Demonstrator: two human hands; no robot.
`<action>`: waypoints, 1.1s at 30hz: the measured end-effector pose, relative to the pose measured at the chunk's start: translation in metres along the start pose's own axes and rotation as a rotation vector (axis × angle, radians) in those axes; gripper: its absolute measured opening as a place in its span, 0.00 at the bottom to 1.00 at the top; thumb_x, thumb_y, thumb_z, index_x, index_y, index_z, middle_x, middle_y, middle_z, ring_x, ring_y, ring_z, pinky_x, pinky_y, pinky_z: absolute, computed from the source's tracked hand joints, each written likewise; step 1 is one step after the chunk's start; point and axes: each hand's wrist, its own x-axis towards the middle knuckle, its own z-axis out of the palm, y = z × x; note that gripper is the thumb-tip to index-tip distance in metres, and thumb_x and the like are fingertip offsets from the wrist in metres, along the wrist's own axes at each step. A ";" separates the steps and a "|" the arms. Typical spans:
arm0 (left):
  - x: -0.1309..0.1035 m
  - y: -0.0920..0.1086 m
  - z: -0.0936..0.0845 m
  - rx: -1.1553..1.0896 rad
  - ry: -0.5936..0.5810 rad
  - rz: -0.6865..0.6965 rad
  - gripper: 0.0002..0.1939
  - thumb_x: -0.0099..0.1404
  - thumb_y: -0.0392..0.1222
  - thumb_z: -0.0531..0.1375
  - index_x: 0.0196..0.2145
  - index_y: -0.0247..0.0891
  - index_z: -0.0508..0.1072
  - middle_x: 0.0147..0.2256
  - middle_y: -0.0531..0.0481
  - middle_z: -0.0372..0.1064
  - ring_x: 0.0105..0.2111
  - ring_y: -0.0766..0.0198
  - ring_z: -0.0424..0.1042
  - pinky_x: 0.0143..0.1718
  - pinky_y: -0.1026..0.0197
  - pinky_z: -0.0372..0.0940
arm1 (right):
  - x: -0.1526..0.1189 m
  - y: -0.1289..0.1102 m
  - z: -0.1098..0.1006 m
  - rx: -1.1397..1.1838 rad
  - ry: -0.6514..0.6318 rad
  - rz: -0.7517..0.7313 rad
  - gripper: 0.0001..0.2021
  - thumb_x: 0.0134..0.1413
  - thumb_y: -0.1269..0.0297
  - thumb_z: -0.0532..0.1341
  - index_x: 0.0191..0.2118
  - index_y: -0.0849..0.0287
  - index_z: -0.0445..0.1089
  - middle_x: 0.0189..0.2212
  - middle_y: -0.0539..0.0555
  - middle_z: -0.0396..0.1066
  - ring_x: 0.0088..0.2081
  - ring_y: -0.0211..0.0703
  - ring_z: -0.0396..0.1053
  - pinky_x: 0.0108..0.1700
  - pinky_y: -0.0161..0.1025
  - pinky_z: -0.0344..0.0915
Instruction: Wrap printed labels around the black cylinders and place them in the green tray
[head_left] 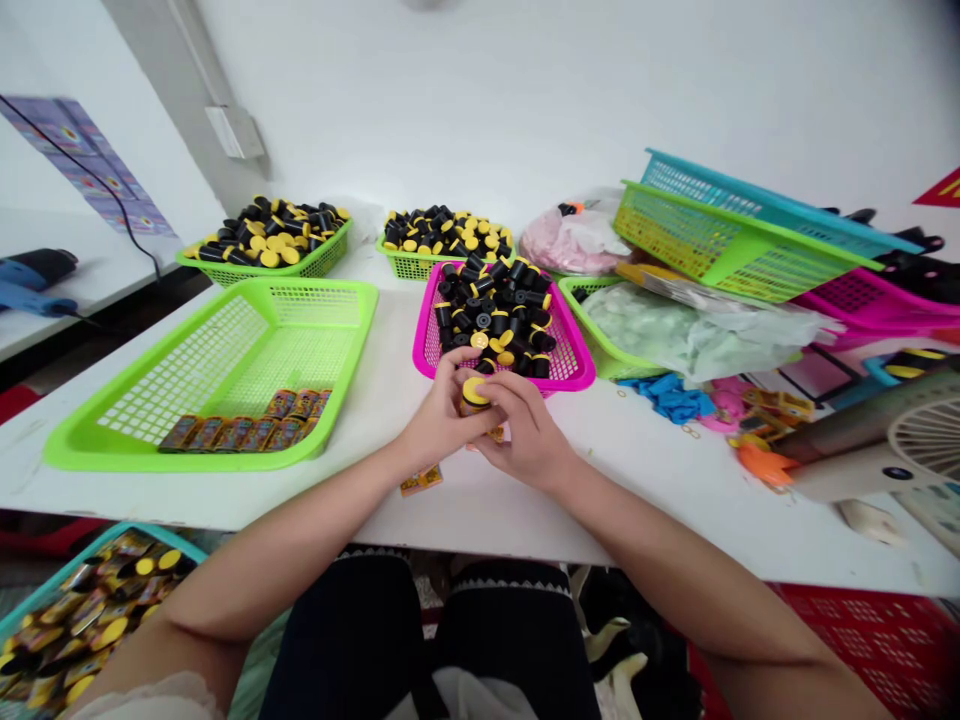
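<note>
A loaded white table [517, 525]
A lime-green plastic basket [202, 462] is standing left, a magenta plastic basket [574, 380] behind a flat orange-patterned piece [421, 481].

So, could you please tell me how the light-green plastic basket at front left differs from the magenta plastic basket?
Contents: the light-green plastic basket holds small patterned pieces in rows; the magenta plastic basket holds jumbled black-and-yellow cylinders.
Fill: the light-green one shows much bare floor, while the magenta one is heaped.
Place: the light-green one stands left of the left hand, the magenta one just beyond it.
Shared: both have perforated walls.
</note>
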 end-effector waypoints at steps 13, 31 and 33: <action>-0.004 -0.001 -0.003 0.247 0.028 0.080 0.36 0.54 0.31 0.58 0.60 0.39 0.55 0.43 0.48 0.68 0.29 0.69 0.67 0.31 0.65 0.66 | -0.001 -0.003 0.004 -0.222 0.036 -0.026 0.21 0.56 0.65 0.60 0.56 0.50 0.63 0.45 0.57 0.74 0.48 0.54 0.71 0.61 0.62 0.57; -0.015 0.009 0.005 0.236 0.006 0.166 0.33 0.55 0.31 0.61 0.57 0.43 0.59 0.38 0.53 0.66 0.24 0.74 0.60 0.25 0.69 0.60 | 0.003 -0.008 -0.010 -0.342 0.131 -0.212 0.12 0.55 0.61 0.66 0.45 0.52 0.69 0.38 0.51 0.76 0.43 0.46 0.72 0.67 0.62 0.54; -0.017 0.006 0.009 0.269 0.082 0.149 0.33 0.55 0.32 0.61 0.58 0.42 0.57 0.34 0.55 0.65 0.24 0.72 0.61 0.26 0.68 0.60 | 0.004 -0.008 -0.009 -0.352 0.131 -0.225 0.12 0.55 0.64 0.66 0.45 0.55 0.69 0.37 0.53 0.75 0.42 0.46 0.71 0.66 0.63 0.55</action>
